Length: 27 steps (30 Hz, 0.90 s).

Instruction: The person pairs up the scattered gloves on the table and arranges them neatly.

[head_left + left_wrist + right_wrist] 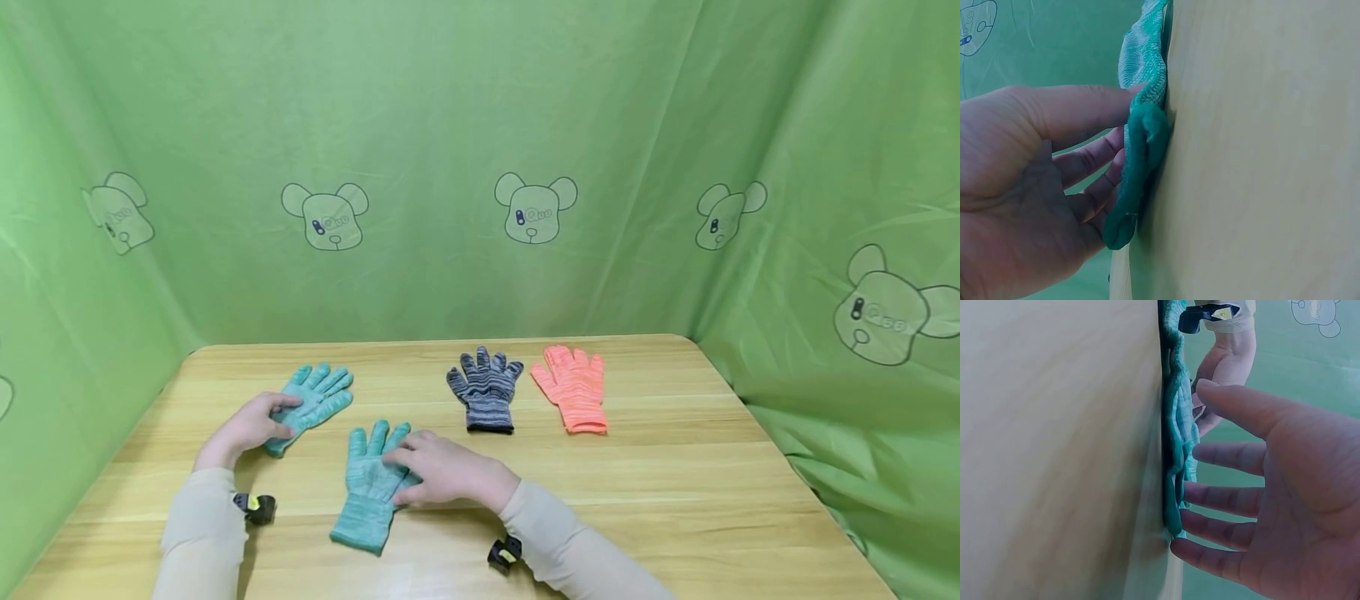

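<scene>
My left hand [247, 429], fingers relaxed and grasping nothing, rests on a teal knit glove [318, 407]; my right hand [457, 473], loosely spread, touches a second teal glove [367, 479] just left of it, perhaps to keep both flat (each is streaked paler). Beyond my right hand lie a grey-black striped glove [490, 393] and an orange glove [579, 390].

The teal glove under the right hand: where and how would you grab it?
Probably pinch the cuff, coming from the person's side: this teal glove lies fairly flat, cuff nearest the person, fingers pointing away, and the right hand leaves the cuff uncovered.
</scene>
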Motion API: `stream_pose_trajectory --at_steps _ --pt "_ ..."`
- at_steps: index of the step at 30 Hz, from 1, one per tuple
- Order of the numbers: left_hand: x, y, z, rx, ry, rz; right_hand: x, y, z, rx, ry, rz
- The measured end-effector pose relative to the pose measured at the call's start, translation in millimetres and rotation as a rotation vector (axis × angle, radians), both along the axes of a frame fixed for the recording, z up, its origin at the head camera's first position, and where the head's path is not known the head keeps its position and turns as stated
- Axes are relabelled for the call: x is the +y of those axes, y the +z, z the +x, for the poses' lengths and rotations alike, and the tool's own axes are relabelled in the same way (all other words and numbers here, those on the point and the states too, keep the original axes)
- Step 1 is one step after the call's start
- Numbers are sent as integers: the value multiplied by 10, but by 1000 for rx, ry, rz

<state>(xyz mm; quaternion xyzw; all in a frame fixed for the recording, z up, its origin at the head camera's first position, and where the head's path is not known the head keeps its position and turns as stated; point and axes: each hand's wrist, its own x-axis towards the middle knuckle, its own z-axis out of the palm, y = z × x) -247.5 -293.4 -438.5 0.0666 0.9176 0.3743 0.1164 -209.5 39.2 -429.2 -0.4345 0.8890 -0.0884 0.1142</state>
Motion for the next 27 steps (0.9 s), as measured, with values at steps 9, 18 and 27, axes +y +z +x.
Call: stream_pose_trajectory --at_steps 9,18,27 --pt "-3 15 11 -21 15 -10 -8 -44 -23 39 -64 11" --pt "-4 9 9 -29 31 -5 -39 -24 5 27 -126 36" --pt "-11 7 2 -29 50 1 -53 -35 -20 49 -149 42"
